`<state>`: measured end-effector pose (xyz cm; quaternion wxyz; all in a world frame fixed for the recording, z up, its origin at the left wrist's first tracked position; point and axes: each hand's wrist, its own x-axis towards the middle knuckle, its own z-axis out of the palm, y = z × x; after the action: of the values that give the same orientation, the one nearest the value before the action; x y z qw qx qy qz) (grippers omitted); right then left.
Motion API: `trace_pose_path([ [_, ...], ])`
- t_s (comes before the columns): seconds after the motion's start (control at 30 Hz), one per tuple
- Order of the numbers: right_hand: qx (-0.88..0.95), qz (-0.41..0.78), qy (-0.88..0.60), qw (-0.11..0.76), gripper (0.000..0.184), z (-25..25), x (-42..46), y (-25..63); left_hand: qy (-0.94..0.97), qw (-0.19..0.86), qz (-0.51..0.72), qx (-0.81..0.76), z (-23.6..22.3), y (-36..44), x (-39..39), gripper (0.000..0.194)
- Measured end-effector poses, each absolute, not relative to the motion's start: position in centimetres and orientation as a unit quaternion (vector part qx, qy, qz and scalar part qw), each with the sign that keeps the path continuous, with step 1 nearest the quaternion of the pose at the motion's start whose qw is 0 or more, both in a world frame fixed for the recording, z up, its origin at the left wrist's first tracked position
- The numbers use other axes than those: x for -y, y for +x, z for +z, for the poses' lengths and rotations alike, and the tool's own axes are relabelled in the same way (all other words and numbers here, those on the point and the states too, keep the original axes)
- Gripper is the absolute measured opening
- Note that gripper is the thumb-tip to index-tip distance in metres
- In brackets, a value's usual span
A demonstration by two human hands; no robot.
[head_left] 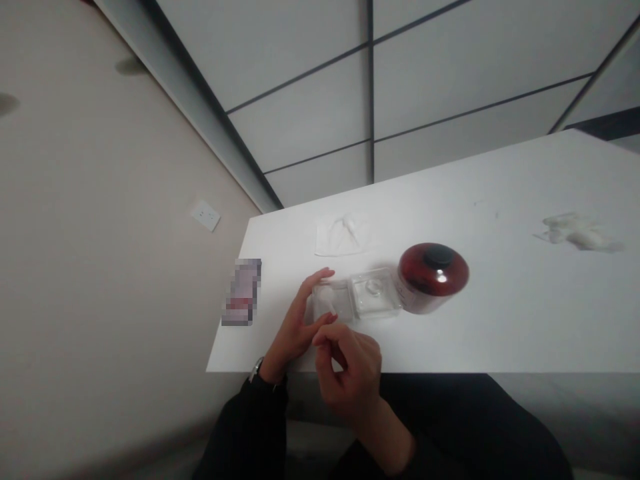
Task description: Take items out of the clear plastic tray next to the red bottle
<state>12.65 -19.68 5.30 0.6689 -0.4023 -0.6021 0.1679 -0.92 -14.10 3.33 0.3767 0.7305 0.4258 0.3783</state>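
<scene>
My left hand (299, 325) wraps its thumb and fingers around the left side of a clear square container (343, 303) on the white table. Just in front of that container, close to my left thumb, is my right hand (350, 367). Its fingers are curled into a pinch, and whatever they hold, if anything, is hidden. A second clear square container (376, 303) stands against the first one's right side, with a clear rounded shape inside. Right of it is a jar (434, 273) with a dark red, glossy top and a black knob.
The white table (500, 320) meets a wall at left. A flat clear packet (341, 235) lies behind the containers. Crumpled translucent plastic (580, 231) is at far right. A blurred-out rectangular object (243, 292) lies at the left edge, near a wall socket (205, 215).
</scene>
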Motion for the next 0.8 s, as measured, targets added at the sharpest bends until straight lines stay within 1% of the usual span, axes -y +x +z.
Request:
trace_pose_path([
  [0.03,0.603,0.168,-0.402,0.668,0.02,5.27,19.68,12.61,0.73,0.373,0.386,-0.423,3.35,-0.92,14.09,0.05],
  [0.13,0.601,0.167,-0.407,0.668,0.02,5.24,19.67,12.55,0.735,0.381,0.375,-0.417,3.43,-0.9,14.07,0.04],
  [0.2,0.599,0.167,-0.407,0.669,0.02,5.24,19.66,12.54,0.733,0.384,0.367,-0.425,3.48,-0.88,14.08,0.044],
  [0.27,0.6,0.167,-0.404,0.67,0.02,5.25,19.66,12.54,0.724,0.383,0.386,-0.425,3.43,-0.89,14.11,0.05],
  [0.37,0.603,0.169,-0.401,0.669,0.02,5.26,19.68,12.54,0.728,0.394,0.378,-0.415,3.23,-0.95,14.17,0.039],
  [0.4,0.603,0.169,-0.402,0.668,0.02,5.26,19.68,12.53,0.729,0.396,0.369,-0.419,3.17,-0.97,14.19,0.04],
  [0.5,0.603,0.174,-0.406,0.664,0.019,5.27,19.7,12.51,0.714,0.391,0.376,-0.443,3.14,-0.96,14.19,0.051],
  [0.53,0.602,0.175,-0.407,0.664,0.019,5.27,19.7,12.52,0.712,0.39,0.38,-0.443,3.19,-0.95,14.18,0.05],
  [0.63,0.602,0.178,-0.403,0.666,0.019,5.28,19.64,12.58,0.729,0.393,0.368,-0.422,3.5,-0.89,14.12,0.04],
  [0.8,0.602,0.179,-0.399,0.669,0.02,5.31,19.55,12.62,0.72,0.38,0.385,-0.434,3.58,-0.78,14.15,0.041],
])
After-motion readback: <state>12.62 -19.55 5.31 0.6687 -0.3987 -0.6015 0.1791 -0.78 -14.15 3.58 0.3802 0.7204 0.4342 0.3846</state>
